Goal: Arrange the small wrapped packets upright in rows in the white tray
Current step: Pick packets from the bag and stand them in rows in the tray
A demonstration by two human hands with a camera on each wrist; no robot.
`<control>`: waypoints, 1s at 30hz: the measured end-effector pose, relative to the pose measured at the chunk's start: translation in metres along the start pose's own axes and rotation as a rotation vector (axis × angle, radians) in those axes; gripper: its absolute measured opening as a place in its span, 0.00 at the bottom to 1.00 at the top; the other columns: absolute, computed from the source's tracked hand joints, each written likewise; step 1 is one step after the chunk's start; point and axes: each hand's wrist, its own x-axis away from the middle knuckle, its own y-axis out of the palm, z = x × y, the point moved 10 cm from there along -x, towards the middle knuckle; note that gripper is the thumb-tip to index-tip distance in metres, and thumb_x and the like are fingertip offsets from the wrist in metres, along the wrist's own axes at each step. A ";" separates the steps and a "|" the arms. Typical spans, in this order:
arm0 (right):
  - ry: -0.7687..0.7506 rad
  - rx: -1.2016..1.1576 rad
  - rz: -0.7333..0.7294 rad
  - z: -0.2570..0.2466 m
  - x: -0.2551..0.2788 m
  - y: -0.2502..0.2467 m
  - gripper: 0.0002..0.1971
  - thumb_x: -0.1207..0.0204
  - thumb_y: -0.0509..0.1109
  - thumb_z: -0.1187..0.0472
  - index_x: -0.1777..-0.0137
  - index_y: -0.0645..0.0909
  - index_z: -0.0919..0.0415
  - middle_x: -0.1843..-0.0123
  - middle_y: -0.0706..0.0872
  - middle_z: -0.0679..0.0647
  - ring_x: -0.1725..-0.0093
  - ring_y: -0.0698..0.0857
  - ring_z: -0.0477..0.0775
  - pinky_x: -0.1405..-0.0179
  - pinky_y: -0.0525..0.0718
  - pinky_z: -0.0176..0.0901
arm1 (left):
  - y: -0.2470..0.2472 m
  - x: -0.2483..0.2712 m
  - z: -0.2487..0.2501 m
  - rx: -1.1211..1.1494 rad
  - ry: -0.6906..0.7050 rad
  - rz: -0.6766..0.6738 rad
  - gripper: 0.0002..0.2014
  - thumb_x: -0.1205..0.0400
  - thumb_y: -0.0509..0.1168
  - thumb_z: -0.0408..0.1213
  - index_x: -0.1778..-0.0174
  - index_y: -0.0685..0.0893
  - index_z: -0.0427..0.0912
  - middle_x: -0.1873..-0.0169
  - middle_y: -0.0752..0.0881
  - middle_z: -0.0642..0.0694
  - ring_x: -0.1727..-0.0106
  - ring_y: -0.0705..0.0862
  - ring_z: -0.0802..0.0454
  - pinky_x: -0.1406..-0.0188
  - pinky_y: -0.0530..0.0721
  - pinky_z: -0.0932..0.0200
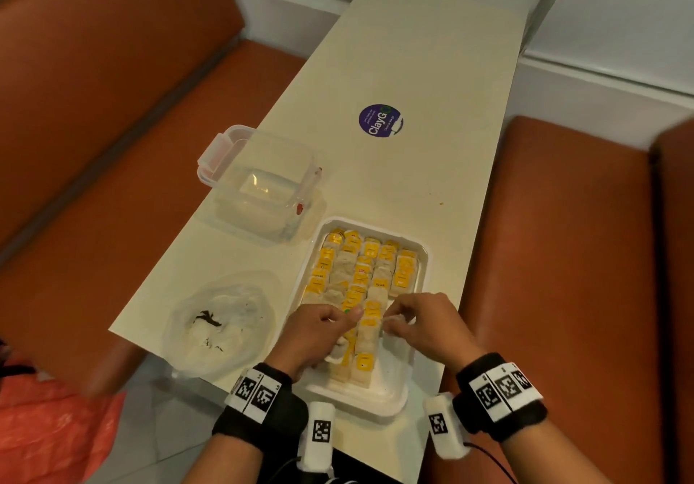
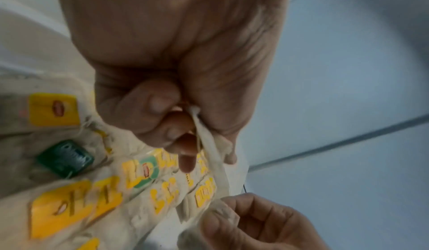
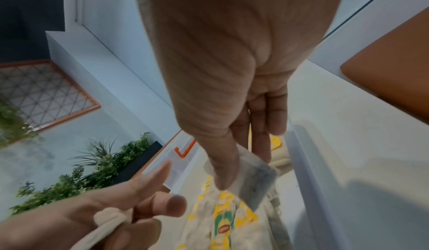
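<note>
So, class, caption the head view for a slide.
Both hands, left hand and right hand, handle packets over the white tray.

Black wristbands (image 1: 259,414) on both forearms — each bearing white tags with square black-and-white markers (image 1: 503,389); small white camera units (image 1: 319,433), cabled, beneath.
</note>
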 end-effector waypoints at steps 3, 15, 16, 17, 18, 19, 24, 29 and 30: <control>0.049 0.064 0.073 0.005 -0.014 -0.013 0.01 0.25 0.80 0.52 0.57 0.91 0.47 0.60 0.91 0.39 0.57 0.87 0.40 0.57 0.81 0.40 | -0.001 0.002 -0.011 0.228 -0.064 0.008 0.27 0.25 0.74 0.66 0.53 0.95 0.42 0.70 0.84 0.51 0.77 0.72 0.57 0.82 0.67 0.62; 0.140 0.380 0.150 0.007 -0.054 -0.022 0.04 0.25 0.74 0.57 0.59 0.90 0.48 0.61 0.91 0.42 0.53 0.88 0.52 0.46 0.73 0.47 | 0.004 0.002 -0.028 0.436 -0.093 0.002 0.30 0.27 0.78 0.66 0.47 0.92 0.40 0.68 0.81 0.47 0.77 0.73 0.54 0.84 0.69 0.60; 0.146 0.399 0.152 0.008 -0.056 -0.022 0.05 0.26 0.73 0.57 0.57 0.91 0.48 0.59 0.92 0.43 0.53 0.88 0.53 0.47 0.70 0.47 | 0.005 0.002 -0.027 0.435 -0.089 -0.002 0.30 0.27 0.78 0.66 0.47 0.92 0.40 0.70 0.81 0.49 0.78 0.73 0.55 0.84 0.68 0.60; 0.149 0.421 0.156 0.008 -0.058 -0.022 0.05 0.26 0.73 0.57 0.57 0.91 0.47 0.58 0.92 0.43 0.52 0.88 0.53 0.48 0.68 0.47 | 0.006 0.002 -0.026 0.432 -0.085 -0.005 0.31 0.28 0.78 0.67 0.48 0.92 0.41 0.71 0.81 0.50 0.78 0.73 0.55 0.84 0.68 0.59; 0.151 0.441 0.163 0.009 -0.059 -0.022 0.06 0.26 0.73 0.58 0.56 0.91 0.47 0.58 0.92 0.44 0.52 0.88 0.54 0.49 0.66 0.47 | 0.006 0.003 -0.025 0.427 -0.084 -0.006 0.30 0.28 0.78 0.67 0.48 0.92 0.41 0.72 0.81 0.52 0.78 0.73 0.55 0.83 0.68 0.60; 0.156 0.458 0.171 0.010 -0.061 -0.022 0.07 0.25 0.73 0.59 0.57 0.91 0.46 0.58 0.92 0.43 0.51 0.87 0.54 0.49 0.65 0.47 | 0.006 0.003 -0.025 0.420 -0.084 -0.003 0.30 0.28 0.78 0.67 0.48 0.93 0.42 0.73 0.81 0.53 0.78 0.73 0.55 0.83 0.68 0.60; 0.169 0.512 0.195 0.015 -0.068 -0.021 0.08 0.22 0.74 0.58 0.57 0.90 0.42 0.57 0.93 0.43 0.50 0.86 0.54 0.50 0.63 0.48 | 0.006 0.003 -0.023 0.410 -0.085 0.002 0.29 0.27 0.76 0.67 0.48 0.93 0.42 0.72 0.79 0.52 0.77 0.71 0.55 0.83 0.67 0.60; 0.175 0.589 0.224 0.017 -0.069 -0.021 0.02 0.22 0.75 0.54 0.54 0.89 0.44 0.54 0.92 0.46 0.47 0.83 0.57 0.43 0.70 0.51 | 0.007 0.003 -0.026 0.418 -0.100 0.005 0.28 0.23 0.75 0.66 0.47 0.93 0.41 0.67 0.80 0.48 0.76 0.72 0.54 0.83 0.67 0.60; 0.172 0.597 0.229 0.017 -0.069 -0.022 0.02 0.23 0.76 0.53 0.52 0.89 0.45 0.52 0.92 0.47 0.46 0.82 0.57 0.42 0.70 0.52 | 0.007 0.003 -0.026 0.423 -0.102 0.004 0.27 0.22 0.75 0.65 0.48 0.93 0.42 0.68 0.80 0.48 0.76 0.72 0.54 0.83 0.67 0.60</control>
